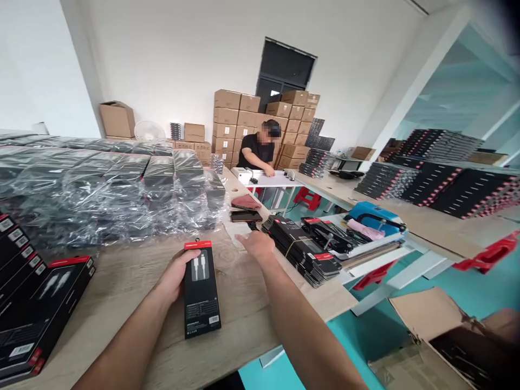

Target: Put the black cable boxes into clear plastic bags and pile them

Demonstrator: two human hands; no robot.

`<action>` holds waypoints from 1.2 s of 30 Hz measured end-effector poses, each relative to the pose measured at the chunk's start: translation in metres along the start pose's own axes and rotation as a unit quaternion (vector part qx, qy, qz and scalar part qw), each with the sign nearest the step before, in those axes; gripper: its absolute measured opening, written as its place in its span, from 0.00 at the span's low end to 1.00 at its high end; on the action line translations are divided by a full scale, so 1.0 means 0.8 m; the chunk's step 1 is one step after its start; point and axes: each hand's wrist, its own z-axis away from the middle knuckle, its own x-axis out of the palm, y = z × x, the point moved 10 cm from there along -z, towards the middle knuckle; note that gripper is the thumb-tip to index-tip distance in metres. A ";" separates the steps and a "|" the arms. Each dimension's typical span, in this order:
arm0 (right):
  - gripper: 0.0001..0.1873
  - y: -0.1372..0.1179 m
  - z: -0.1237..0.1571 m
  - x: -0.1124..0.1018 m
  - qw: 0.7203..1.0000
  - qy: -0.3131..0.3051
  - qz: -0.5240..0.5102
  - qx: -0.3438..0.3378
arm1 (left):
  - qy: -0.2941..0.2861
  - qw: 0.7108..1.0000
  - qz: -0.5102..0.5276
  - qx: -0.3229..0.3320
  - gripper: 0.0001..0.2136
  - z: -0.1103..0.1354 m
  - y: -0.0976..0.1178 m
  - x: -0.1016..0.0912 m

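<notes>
My left hand is closed on the left edge of a black retail box with a red top strip, a hang loop and a window showing a white cable. The box stands tilted over the wooden table. My right hand reaches forward over a white sheet, its thumb stretched out to the side. Its other fingers are partly hidden, and whether they touch the sheet I cannot tell. Just beyond lies a dark phone. Banded flat black cartons lie to the right of that hand.
Plastic-wrapped box stacks line the left side; more black boxes stand near left. A blue pouch sits on the right. An open carton is at lower right. A person works at a far table.
</notes>
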 end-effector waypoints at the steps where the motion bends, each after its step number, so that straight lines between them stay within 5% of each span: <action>1: 0.23 -0.003 -0.005 0.009 1.000 -0.007 -0.013 -0.005 | -0.005 1.000 -0.008 0.019 0.13 -0.002 0.005 0.001; 4: 0.12 -0.013 -0.012 0.025 0.996 0.011 -0.065 -0.053 | 0.009 0.994 -0.045 0.096 0.19 -0.003 0.029 -0.006; 7: 0.13 -0.015 -0.025 0.019 0.992 0.045 -0.092 -0.080 | 0.024 0.991 -0.079 0.105 0.22 -0.006 0.036 -0.011; 12: 0.14 -0.015 -0.069 -0.038 0.984 0.125 -0.109 -0.062 | 0.040 0.986 -0.121 0.109 0.24 -0.019 0.031 -0.018; 16: 0.16 -0.023 -0.060 -0.081 0.963 0.212 -0.136 -0.095 | 0.055 0.982 -0.137 0.116 0.25 -0.026 0.028 -0.028; 22: 0.09 -0.029 -0.007 -0.019 0.970 0.104 -0.162 -0.150 | 0.030 0.981 -0.148 0.119 0.27 -0.023 0.026 -0.022; 27: 0.08 -0.039 0.004 0.025 0.972 0.007 -0.117 -0.205 | 0.024 0.974 -0.174 0.144 0.31 -0.020 0.028 -0.018; 31: 0.03 -0.037 -0.004 0.043 0.969 -0.044 -0.138 -0.200 | 0.006 0.961 -0.235 0.147 0.23 -0.022 0.023 -0.013; 36: 0.10 -0.032 -0.012 0.042 0.960 -0.029 -0.206 -0.190 | 0.019 0.932 -0.300 0.201 0.09 -0.021 0.033 -0.006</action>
